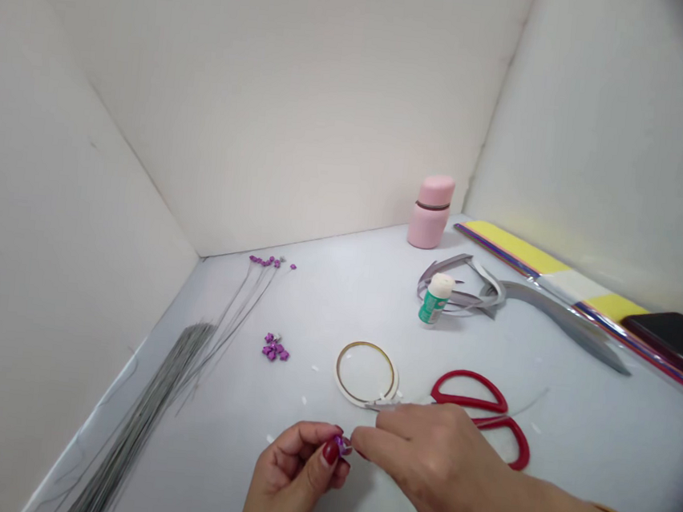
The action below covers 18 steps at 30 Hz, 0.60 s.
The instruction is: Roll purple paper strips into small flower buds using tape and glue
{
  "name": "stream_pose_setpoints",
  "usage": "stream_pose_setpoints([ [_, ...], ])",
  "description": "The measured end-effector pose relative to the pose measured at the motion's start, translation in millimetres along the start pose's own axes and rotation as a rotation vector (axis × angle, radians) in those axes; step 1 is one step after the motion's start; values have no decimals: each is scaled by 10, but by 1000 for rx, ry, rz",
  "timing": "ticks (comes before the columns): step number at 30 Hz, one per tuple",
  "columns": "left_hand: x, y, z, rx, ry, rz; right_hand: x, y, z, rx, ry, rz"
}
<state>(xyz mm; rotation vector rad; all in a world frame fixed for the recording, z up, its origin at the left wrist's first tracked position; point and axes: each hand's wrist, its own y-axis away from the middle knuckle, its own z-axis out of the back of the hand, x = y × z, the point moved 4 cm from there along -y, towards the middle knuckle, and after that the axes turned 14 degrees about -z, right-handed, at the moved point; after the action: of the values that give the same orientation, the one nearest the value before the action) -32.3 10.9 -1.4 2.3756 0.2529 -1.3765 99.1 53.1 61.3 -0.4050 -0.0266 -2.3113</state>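
Observation:
Near the front edge of the table, my left hand (300, 465) pinches a tiny purple paper piece (345, 447) between thumb and fingers. My right hand (419, 453) meets it from the right, fingertips closed on the same piece; a thin wire (524, 405) seems to run out from under this hand to the right. Just beyond the hands lie a roll of thin tape (365, 373) and red-handled scissors (483, 414), partly hidden by my right hand.
A bundle of thin grey wires (145, 414) lies along the left wall, some tipped with purple buds (268, 262). Loose purple pieces (274, 350), a glue bottle (435, 297), grey paper strips (495, 295), a pink jar (431, 211), coloured paper strips (562, 281) and a dark phone (675, 340) lie behind.

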Motion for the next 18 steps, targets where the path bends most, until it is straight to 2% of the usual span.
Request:
stream_pose_setpoints([
  [7,12,1,13,4,-22,-12,-20,20,-48,-69,-10,20],
  [18,1,6,16,-9,-37,-17,-34,33,-75,-78,-31,16],
])
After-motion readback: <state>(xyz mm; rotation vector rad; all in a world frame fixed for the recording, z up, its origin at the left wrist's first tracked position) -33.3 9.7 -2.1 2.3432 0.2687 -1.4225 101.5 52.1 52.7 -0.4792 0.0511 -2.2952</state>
